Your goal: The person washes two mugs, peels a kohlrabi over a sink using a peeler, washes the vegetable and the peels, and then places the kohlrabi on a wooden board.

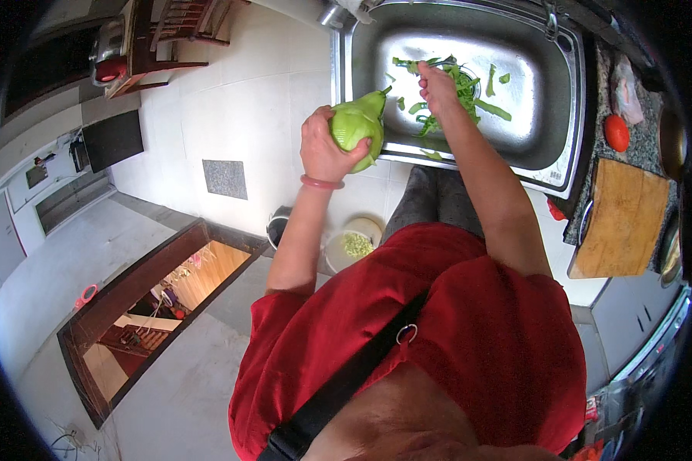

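Observation:
My left hand [329, 146] is wrapped round a large pear-shaped green gourd [355, 123], held at the sink's left front corner with its stem pointing to the sink. Part of its surface is paler, as if peeled. Over the metal sink [546, 100] my right hand [438, 90] is closed, fingers pressed together at a thin dark green piece. Whether that is a strip of peel or a tool, I cannot make out. Green peel strips [492, 110] lie scattered on the sink's bottom, heaped around the drain beneath my right hand and wrist.
On the right counter are a wooden cutting board [623, 219], a red tomato-like round thing [617, 133] and a clear plastic bag [627, 92]. A pale bucket [355, 244] with light green bits stands on the floor, beside a dark bin [278, 225]. Wooden furniture [142, 46] is at the far left.

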`<state>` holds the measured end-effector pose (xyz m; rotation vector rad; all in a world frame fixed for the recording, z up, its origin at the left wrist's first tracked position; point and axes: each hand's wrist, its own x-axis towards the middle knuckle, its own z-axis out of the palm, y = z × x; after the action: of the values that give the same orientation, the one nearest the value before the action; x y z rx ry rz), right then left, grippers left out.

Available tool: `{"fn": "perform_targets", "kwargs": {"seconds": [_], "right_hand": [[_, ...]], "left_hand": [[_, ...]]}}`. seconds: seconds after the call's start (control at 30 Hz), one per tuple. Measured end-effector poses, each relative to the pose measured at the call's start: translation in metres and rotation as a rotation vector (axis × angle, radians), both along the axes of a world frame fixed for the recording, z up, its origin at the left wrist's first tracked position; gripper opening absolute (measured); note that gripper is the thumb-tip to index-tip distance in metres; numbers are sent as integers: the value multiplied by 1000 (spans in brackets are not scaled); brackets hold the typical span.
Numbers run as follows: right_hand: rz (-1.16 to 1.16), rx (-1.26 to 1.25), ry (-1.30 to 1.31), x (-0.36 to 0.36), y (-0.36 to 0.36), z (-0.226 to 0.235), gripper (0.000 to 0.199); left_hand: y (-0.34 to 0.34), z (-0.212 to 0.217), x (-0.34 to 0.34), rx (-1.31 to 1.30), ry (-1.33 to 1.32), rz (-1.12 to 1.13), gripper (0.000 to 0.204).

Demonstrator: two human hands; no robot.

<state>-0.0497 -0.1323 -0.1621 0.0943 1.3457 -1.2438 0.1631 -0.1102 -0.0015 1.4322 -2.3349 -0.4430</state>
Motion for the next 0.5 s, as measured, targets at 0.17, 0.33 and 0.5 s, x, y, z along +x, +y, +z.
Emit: {"fn": "perform_targets", "kwargs": {"seconds": [0.17,0.33,0.5], "right_hand": [[23,-243,-385,38,2,23,22],[-212,-370,-447,74,-8,20,20],[-255,-8,-163,79,-16,35,16]], "left_hand": [[-3,-6,11,65,153,3,62],[0,-27,28,523,605,303,62],[-21,-10,32,1224,965,654,64]]}}
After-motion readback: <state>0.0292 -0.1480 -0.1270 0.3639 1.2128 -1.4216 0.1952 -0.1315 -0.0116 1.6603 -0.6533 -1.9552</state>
